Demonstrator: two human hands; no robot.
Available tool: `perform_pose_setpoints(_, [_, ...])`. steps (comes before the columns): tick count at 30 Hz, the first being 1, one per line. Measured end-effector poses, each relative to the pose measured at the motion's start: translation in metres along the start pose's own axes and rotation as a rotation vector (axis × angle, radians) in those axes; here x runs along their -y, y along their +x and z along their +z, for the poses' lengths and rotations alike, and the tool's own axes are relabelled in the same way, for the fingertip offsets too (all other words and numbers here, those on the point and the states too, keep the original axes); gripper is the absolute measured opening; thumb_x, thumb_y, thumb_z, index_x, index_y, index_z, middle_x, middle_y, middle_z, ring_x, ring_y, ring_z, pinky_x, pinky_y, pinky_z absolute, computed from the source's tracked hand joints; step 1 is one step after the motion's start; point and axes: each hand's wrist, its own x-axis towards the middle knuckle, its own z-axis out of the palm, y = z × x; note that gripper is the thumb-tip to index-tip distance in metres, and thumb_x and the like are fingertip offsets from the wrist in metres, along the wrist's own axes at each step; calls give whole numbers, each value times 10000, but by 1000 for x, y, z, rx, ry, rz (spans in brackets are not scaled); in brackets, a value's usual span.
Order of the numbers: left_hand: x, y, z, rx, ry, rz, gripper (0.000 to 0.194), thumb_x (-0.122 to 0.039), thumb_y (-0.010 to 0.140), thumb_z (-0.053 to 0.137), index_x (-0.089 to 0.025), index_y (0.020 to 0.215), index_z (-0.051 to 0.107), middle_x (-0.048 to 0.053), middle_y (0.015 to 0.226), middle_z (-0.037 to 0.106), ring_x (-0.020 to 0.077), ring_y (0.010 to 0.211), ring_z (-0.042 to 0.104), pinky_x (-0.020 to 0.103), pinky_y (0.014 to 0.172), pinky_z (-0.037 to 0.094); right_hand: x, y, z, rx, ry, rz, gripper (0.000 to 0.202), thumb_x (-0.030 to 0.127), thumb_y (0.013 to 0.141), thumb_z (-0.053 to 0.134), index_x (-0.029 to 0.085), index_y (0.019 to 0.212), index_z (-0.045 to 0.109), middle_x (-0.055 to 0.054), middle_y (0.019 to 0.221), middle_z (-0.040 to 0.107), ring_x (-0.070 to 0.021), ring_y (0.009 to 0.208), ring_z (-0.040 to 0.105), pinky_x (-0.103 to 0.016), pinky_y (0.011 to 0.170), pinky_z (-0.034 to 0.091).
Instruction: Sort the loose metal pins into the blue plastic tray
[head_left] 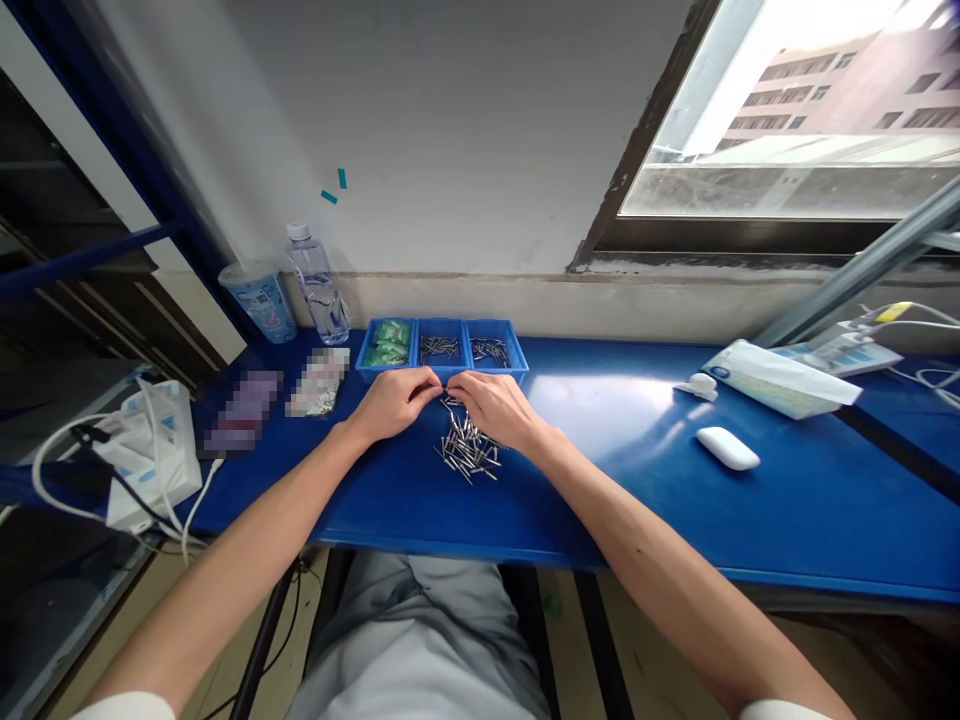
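My left hand (394, 403) and my right hand (496, 408) meet fingertip to fingertip just in front of three joined blue bins (441, 376). Both are pinched closed, and whatever sits between the fingers is too small or hidden to make out. Beneath and beside my right hand lies a loose pile of thin silver metal pins (469, 450), shaped like blind rivets. Green packets (390, 343) fill the left bin. Similar silver pins (439, 346) lie in the middle bin, and more pins (491, 351) are in the right one.
On the blue table (600, 480) a water bottle (319, 285) and a cup (262, 303) stand at the back left. A white power strip (154, 450) with cables lies left. An earbud case (727, 448), earbuds (701, 387) and a tissue pack (780, 380) lie right.
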Motion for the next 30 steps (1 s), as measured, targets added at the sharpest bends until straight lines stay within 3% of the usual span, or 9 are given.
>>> perform_pose_setpoints(9, [0, -3, -9, 51, 141, 109, 235, -297, 1076, 485, -180, 960, 652, 43, 913, 721, 195, 817, 658, 289, 750, 443, 4, -1, 0, -91, -110, -75, 238, 243, 1124, 436, 167, 1107, 662, -66, 966, 727, -164, 745, 629, -280, 640, 341])
perform_pose_setpoints(21, [-8, -2, -1, 74, 27, 105, 211, -280, 1088, 479, -184, 1004, 648, 31, 901, 711, 181, 812, 671, 280, 744, 459, 7, -5, -1, -199, -38, -149, 245, 204, 1124, 364, 171, 1080, 602, -75, 1000, 662, -153, 729, 599, -272, 629, 393])
perform_pose_setpoints(26, [-11, -2, -1, 57, 27, 144, 233, -253, 1089, 480, -176, 976, 669, 32, 849, 703, 171, 765, 665, 275, 703, 465, 7, -6, -2, -183, -42, -156, 293, 158, 1105, 363, 181, 935, 601, -26, 839, 612, -131, 602, 519, -281, 565, 349])
perform_pose_setpoints(30, [-11, 0, -1, 46, 13, 174, 204, -243, 1081, 505, -169, 990, 672, 34, 875, 733, 164, 773, 683, 270, 718, 471, 1, -8, -7, -201, -23, -181, 239, 118, 1076, 439, 181, 936, 623, -11, 814, 652, -119, 603, 548, -267, 597, 391])
